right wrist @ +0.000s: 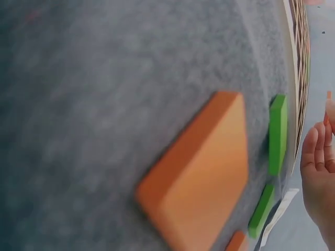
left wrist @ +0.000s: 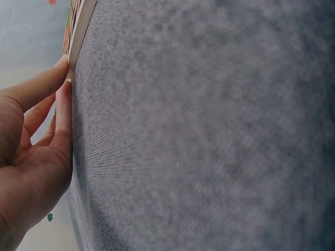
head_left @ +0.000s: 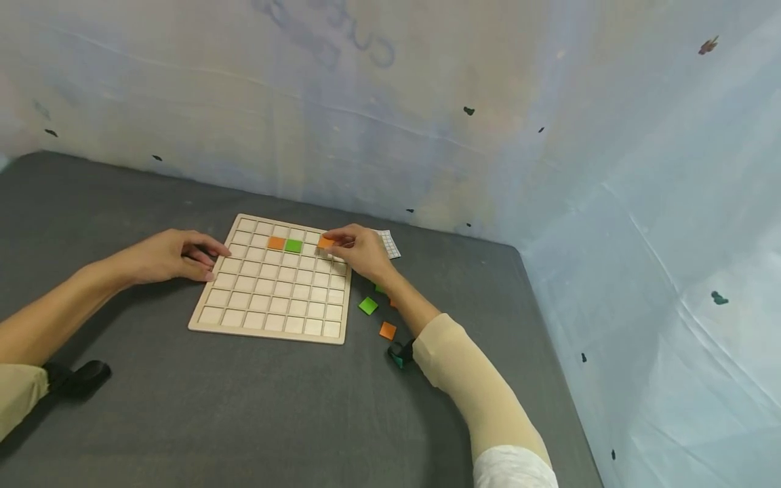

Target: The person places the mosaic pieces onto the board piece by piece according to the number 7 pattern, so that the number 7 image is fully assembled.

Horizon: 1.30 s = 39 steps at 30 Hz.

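A wooden grid board [head_left: 262,333] lies on the table. My left hand [head_left: 161,257] is at its left side; the left wrist view shows this hand [left wrist: 42,125] pinching the board's edge [left wrist: 82,29] between thumb and fingers. Over the board's upper right part, my right hand [head_left: 366,256] pinches an orange tile [head_left: 325,242] by its fingertips. The right wrist view shows that hand [right wrist: 319,175] with the tile [right wrist: 328,95] held clear of the board. An orange tile [head_left: 276,242] and a green tile [head_left: 293,246] sit side by side in cells near the board's top.
Right of the board, a green tile [head_left: 368,306] and an orange tile [head_left: 387,331] lie loose, with more tiles partly under my right forearm. A small gridded sheet [head_left: 390,245] is behind my right hand. A sheet-like wall [head_left: 305,102] rises behind the dark table [head_left: 244,407].
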Each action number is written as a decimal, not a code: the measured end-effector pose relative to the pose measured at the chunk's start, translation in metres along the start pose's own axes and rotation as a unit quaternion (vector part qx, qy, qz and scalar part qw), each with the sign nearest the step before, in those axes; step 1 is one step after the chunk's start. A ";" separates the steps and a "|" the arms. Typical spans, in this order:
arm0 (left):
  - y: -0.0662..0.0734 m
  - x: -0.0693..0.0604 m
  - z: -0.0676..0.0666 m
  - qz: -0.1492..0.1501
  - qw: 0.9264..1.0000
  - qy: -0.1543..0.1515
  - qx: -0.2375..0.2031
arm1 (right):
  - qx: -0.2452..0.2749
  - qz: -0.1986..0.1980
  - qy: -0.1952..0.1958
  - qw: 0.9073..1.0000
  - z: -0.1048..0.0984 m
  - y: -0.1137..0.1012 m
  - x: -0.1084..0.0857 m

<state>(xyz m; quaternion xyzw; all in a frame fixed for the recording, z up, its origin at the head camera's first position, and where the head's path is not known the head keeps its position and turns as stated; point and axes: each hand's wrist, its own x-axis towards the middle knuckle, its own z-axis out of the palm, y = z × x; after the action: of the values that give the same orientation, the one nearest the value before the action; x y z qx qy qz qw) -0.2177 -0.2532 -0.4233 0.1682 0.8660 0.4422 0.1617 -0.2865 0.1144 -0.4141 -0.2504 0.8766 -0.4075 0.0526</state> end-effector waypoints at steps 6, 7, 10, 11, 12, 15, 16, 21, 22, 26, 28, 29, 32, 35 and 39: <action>0.002 0.000 -0.003 -0.002 0.999 -0.019 -0.025 | -0.008 -0.007 -0.016 1.000 0.006 -0.004 0.006; 0.003 0.000 -0.004 -0.002 0.999 -0.023 -0.030 | -0.008 -0.006 -0.017 1.000 0.007 -0.004 0.006; 0.003 0.001 -0.005 -0.006 0.999 -0.031 -0.041 | -0.012 -0.004 -0.022 1.000 0.009 -0.004 0.008; 0.003 0.001 -0.005 -0.007 0.999 -0.033 -0.043 | -0.018 -0.003 -0.024 1.000 0.010 -0.005 0.009; 0.003 0.002 -0.005 -0.008 0.998 -0.034 -0.045 | -0.025 -0.002 -0.027 0.999 0.010 -0.005 0.010; 0.004 0.003 -0.005 -0.008 0.998 -0.035 -0.046 | -0.047 -0.002 -0.033 0.998 0.012 -0.006 0.011; 0.004 0.004 -0.004 -0.008 0.998 -0.034 -0.045 | -0.053 -0.003 -0.033 0.998 0.012 -0.006 0.012; 0.005 0.004 -0.005 -0.007 0.999 -0.034 -0.041 | -0.064 -0.009 -0.027 0.998 0.014 -0.003 0.013; 0.005 0.005 -0.005 -0.007 0.999 -0.035 -0.041 | -0.062 -0.011 -0.026 0.998 0.015 -0.003 0.013; 0.004 0.004 -0.006 -0.005 0.999 -0.035 -0.038 | -0.063 -0.022 -0.026 0.997 0.016 -0.003 0.013; 0.003 0.004 -0.006 -0.003 0.999 -0.033 -0.034 | -0.063 -0.026 -0.029 0.997 0.016 -0.004 0.014; 0.002 0.003 -0.006 -0.003 0.999 -0.031 -0.033 | -0.064 -0.028 -0.030 0.997 0.017 -0.004 0.014; 0.000 0.002 -0.007 -0.003 0.999 -0.029 -0.036 | -0.063 -0.028 -0.033 0.997 0.018 -0.005 0.017; -0.001 0.001 -0.007 -0.005 0.999 -0.028 -0.043 | -0.061 -0.023 -0.031 0.997 0.019 -0.006 0.018; -0.002 0.001 -0.005 -0.005 0.998 -0.034 -0.056 | -0.043 -0.010 -0.032 0.999 0.017 -0.006 0.016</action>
<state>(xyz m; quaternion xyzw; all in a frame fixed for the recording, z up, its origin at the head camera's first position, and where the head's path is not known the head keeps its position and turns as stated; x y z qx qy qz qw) -0.2213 -0.2571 -0.4220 0.1692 0.8349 0.4830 0.2025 -0.2931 0.0921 -0.4189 -0.2740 0.8886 -0.3617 0.0662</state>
